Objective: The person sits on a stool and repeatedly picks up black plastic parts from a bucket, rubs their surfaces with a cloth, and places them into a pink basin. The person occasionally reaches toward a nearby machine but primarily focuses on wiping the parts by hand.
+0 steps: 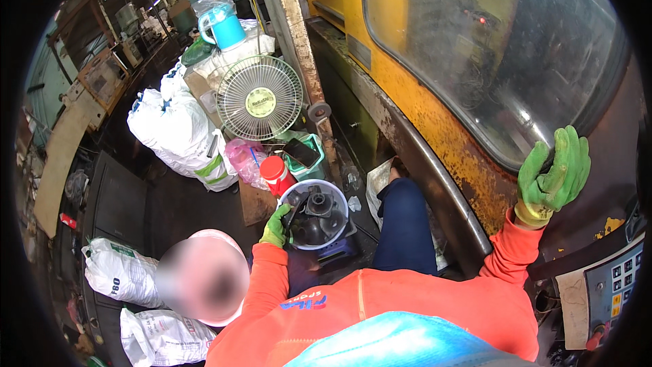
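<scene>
Bowl [339,197] of black parts [319,224] sits near, before a person in an orange top [387,295] and just left of a navy-clad leg [407,238]. It is round, so no long axis shows. The green-gloved left hand [275,226] is the nearer one, fingers curled at the bowl's left rim, with the bowl lying to its right; whether it grasps the rim or a part, I cannot tell. Near left stands a pink tub [231,248], its contents blurred, beside a white sack [122,268]; near right is a button panel [614,282]. The right hand [553,170], also gloved, is well apart from the bowl, raised at the right, released, fingers upward, before a yellow machine [424,115]; contact is unclear. Beyond the bowl are a red jar [275,173], a pink bag [243,160] and a phone [302,153] on a green basket [314,171]. Farther stands a fan [261,98]; farthest, a blue jug [224,27].
</scene>
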The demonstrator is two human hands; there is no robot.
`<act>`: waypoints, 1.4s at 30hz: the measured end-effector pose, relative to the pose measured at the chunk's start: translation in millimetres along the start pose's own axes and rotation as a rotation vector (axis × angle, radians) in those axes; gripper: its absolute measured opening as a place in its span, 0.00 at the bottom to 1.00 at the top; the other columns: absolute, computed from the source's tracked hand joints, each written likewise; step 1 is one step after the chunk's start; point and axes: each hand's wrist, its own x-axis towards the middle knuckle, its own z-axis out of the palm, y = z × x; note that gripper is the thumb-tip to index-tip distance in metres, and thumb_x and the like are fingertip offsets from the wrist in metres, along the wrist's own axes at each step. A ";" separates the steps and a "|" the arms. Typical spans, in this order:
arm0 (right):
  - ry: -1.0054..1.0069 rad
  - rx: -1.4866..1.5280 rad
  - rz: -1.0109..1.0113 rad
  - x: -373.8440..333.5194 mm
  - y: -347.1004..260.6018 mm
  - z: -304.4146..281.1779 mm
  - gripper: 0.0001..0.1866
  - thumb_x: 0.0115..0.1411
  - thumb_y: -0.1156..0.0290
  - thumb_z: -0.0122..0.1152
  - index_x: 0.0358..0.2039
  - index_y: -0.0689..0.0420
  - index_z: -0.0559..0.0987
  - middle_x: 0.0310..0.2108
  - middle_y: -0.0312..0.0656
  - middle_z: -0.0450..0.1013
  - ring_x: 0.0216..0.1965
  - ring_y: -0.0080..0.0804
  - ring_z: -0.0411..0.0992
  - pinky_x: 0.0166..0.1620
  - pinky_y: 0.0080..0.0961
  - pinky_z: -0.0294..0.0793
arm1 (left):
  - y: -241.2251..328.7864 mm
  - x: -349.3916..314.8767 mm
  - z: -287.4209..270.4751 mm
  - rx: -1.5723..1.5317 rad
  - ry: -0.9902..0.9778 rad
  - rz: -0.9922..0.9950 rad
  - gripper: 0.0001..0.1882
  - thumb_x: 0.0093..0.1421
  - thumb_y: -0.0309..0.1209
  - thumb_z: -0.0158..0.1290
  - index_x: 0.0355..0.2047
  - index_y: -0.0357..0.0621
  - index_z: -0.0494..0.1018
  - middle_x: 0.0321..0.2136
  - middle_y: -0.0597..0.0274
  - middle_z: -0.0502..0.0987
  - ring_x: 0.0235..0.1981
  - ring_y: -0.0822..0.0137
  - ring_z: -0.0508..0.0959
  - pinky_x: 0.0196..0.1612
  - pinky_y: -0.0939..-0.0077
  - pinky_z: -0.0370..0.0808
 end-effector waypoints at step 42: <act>-0.003 -0.049 -0.029 1.0 1.4 -0.5 0.14 0.49 0.77 0.66 0.39 0.57 0.81 0.39 0.41 0.79 0.39 0.47 0.76 0.41 0.38 0.75 | -2.6 4.6 -1.8 -0.007 -0.058 0.029 0.13 0.58 0.39 0.58 0.38 0.45 0.77 0.25 0.61 0.79 0.20 0.65 0.76 0.22 0.72 0.75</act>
